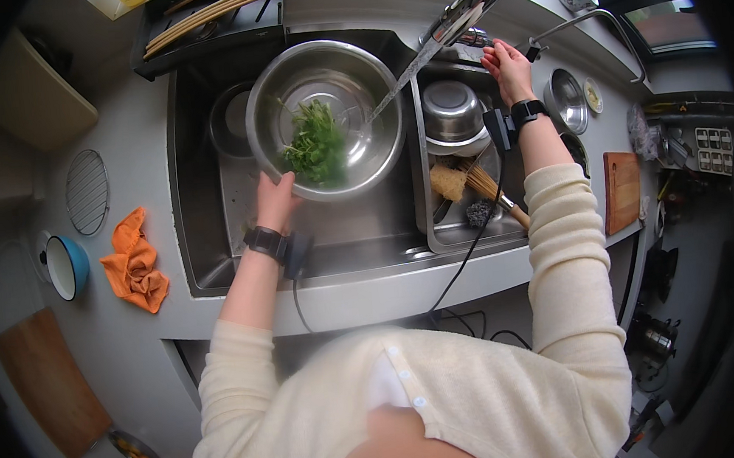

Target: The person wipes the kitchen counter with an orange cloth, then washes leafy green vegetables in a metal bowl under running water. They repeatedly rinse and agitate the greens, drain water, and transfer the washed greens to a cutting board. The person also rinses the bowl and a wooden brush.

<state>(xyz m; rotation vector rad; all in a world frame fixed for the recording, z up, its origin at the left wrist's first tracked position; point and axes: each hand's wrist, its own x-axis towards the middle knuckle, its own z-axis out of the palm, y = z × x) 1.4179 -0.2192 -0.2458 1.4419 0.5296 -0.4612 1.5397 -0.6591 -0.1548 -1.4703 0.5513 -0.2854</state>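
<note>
My left hand grips the near rim of a stainless steel mixing bowl, its thumb over the edge. Leafy green herbs lie inside the bowl, which is held over the left basin of the sink. A stream of water runs from the chrome faucet into the bowl. On the right, my right hand has its fingertips at the faucet's lever handle. Its fingers partly hide the end of that handle.
Right of the basin, a metal tray holds an upturned steel bowl, a sponge and a bamboo brush. An orange cloth and a wire rack lie left. Chopsticks rest behind. Cables hang from both wrists.
</note>
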